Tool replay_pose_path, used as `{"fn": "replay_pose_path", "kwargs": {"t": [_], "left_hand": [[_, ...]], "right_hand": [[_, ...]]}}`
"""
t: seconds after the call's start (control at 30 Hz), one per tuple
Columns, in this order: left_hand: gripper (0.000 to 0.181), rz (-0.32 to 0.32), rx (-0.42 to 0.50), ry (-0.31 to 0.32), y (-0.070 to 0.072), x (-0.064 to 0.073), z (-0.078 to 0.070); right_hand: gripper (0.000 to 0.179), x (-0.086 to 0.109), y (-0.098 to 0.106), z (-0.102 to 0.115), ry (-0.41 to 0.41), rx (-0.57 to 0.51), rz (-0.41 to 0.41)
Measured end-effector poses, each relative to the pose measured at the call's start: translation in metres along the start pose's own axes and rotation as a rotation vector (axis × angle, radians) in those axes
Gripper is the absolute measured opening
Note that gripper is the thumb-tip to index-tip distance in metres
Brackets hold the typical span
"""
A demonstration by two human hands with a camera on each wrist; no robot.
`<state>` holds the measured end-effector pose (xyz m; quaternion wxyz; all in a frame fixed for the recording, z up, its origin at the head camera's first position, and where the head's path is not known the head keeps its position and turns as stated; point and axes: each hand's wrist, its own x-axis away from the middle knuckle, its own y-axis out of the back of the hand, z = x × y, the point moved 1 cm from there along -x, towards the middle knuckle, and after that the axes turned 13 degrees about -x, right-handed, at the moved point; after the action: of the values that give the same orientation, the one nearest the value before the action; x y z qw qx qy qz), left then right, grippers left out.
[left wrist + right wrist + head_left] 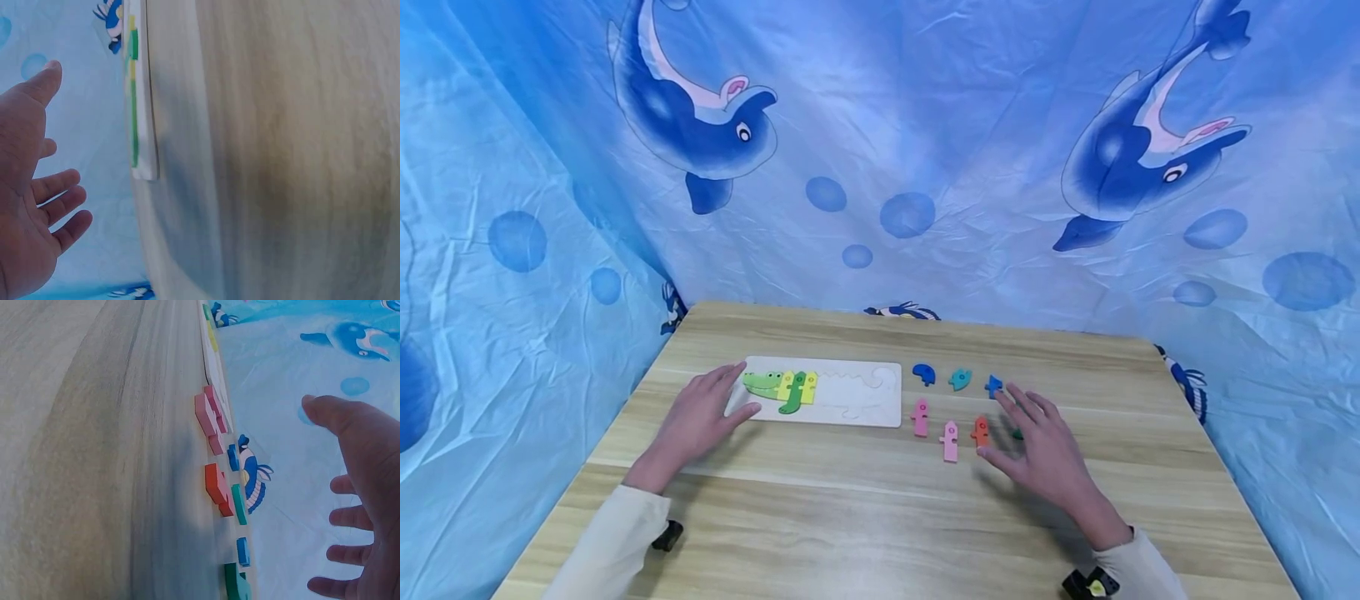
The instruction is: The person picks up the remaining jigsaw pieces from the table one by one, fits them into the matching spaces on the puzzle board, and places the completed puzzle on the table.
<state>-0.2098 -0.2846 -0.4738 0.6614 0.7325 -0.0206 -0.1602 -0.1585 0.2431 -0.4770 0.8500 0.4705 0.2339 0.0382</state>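
A white puzzle board (861, 408) lies on the table, with a green crocodile head (762, 385), yellow body pieces (809, 388) and a green leg piece (793, 398) at its left part. My left hand (696, 417) is at the board's left end, fingers apart, holding nothing. Over the loose pieces on the right hovers my right hand (1048, 454), its fingers spread and nothing in them. Closest to it are an orange-red piece (981, 431), a blue piece (993, 386) and a dark green piece (232, 582), which the hand mostly hides in the head view.
Between board and right hand lie a pink piece (921, 418), a light pink piece (950, 442), a dark blue piece (923, 374) and a teal piece (959, 380). The wooden table (850, 517) ends at a blue curtain (985, 242) printed with dolphins.
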Motion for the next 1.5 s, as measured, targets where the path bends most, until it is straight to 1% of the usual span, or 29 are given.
{"fn": "replay_pose_path", "kwargs": {"t": [0.1, 0.2, 0.3, 0.4, 0.57, 0.73, 0.87, 1.1, 1.3, 1.5], "left_hand": [[0.082, 0.007, 0.034, 0.018, -0.005, -0.001, 0.008], [0.081, 0.026, 0.064, 0.043, -0.011, -0.003, 0.015], [0.081, 0.05, 0.096, 0.071, -0.016, -0.003, 0.021], [0.081, 0.079, 0.139, 0.095, -0.018, -0.004, 0.024], [0.082, 0.13, 0.207, 0.123, -0.026, -0.007, 0.03], [0.083, 0.142, 0.251, 0.124, -0.033, -0.009, 0.035], [0.084, 0.147, 0.277, 0.119, -0.036, -0.01, 0.038], [0.081, 0.162, 0.3, 0.12, -0.041, -0.011, 0.043], [0.081, 0.141, 0.314, 0.099, -0.043, -0.012, 0.045], [0.079, 0.131, 0.316, 0.081, -0.045, -0.014, 0.044]], "right_hand": [[0.09, 0.001, -0.002, -0.002, -0.027, -0.057, -0.014], [0.089, 0.001, -0.003, -0.005, -0.058, -0.098, -0.026], [0.088, 0.001, -0.004, -0.007, -0.072, -0.127, -0.029], [0.088, 0.001, -0.004, -0.009, -0.079, -0.158, -0.018], [0.088, 0.001, -0.006, -0.013, -0.106, -0.206, 0.023], [0.088, 0.002, -0.01, -0.017, -0.133, -0.216, 0.051], [0.089, 0.002, -0.013, -0.021, -0.158, -0.22, 0.075], [0.089, 0.001, -0.017, -0.026, -0.181, -0.239, 0.109], [0.085, -0.002, -0.023, -0.033, -0.182, -0.238, 0.124], [0.086, -0.003, -0.028, -0.038, -0.19, -0.228, 0.142]]}}
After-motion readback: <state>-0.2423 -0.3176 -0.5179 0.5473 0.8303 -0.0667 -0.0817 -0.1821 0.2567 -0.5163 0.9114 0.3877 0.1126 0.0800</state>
